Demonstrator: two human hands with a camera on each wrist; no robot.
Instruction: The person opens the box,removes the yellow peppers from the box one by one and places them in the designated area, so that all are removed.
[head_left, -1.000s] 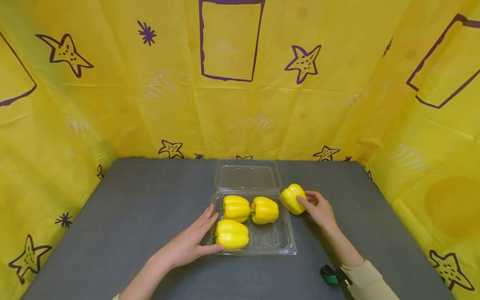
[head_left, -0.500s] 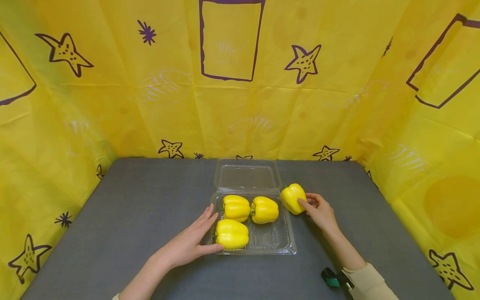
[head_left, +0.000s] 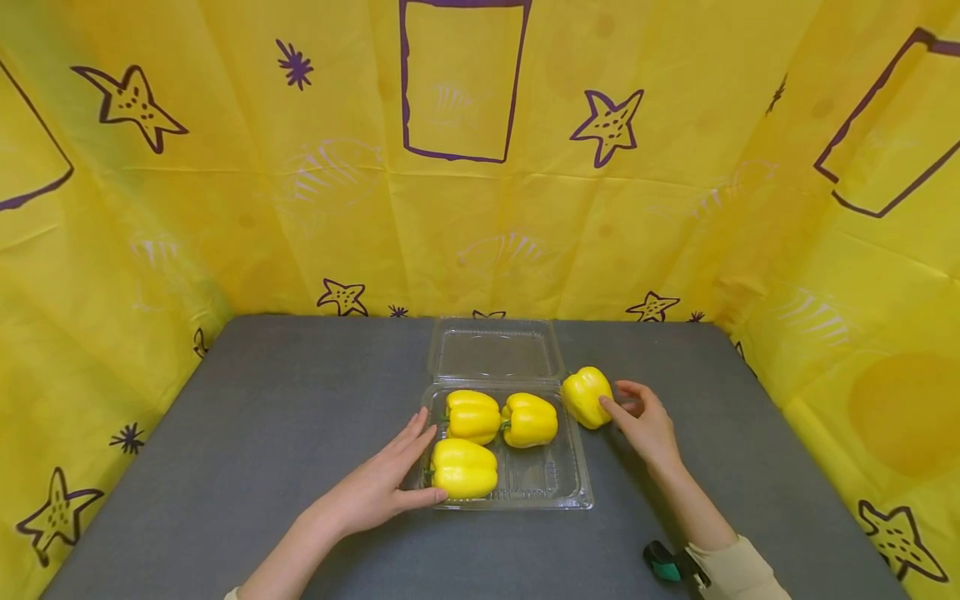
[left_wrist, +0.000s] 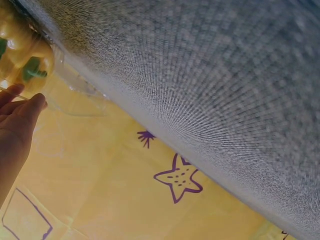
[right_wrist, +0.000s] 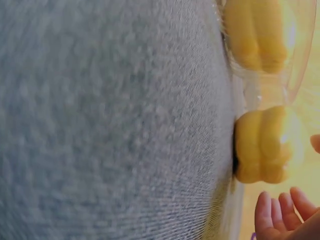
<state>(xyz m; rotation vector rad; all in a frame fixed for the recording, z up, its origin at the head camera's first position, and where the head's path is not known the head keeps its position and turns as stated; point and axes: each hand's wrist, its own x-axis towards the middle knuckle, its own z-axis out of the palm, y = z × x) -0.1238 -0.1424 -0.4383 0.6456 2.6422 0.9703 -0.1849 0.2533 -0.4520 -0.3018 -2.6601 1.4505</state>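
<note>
A clear plastic clamshell container [head_left: 543,487] lies with its lid back on the table. Three yellow bell peppers sit in its base: a back-left pepper [head_left: 472,416], a back-right pepper [head_left: 529,421] and a front-left pepper [head_left: 464,469]. My left hand [head_left: 378,483] rests along the container's left edge, fingers extended and thumb by the front corner. On the table to the container's right stands a fourth bell pepper [head_left: 587,398]. My right hand [head_left: 647,425] is just right of this pepper. In the right wrist view, the fingers [right_wrist: 276,212] are spread and apart from it.
The container's lid [head_left: 495,352] reaches to the table's back edge. A black and green strap [head_left: 663,562] is at the right wrist, near the sleeve. Yellow printed cloth [head_left: 480,217] encloses the back and sides of the grey table [head_left: 247,417].
My right hand has loosened from the fourth bell pepper and drawn slightly right, leaving the pepper in place on the table. The left hand and container have stayed put.
</note>
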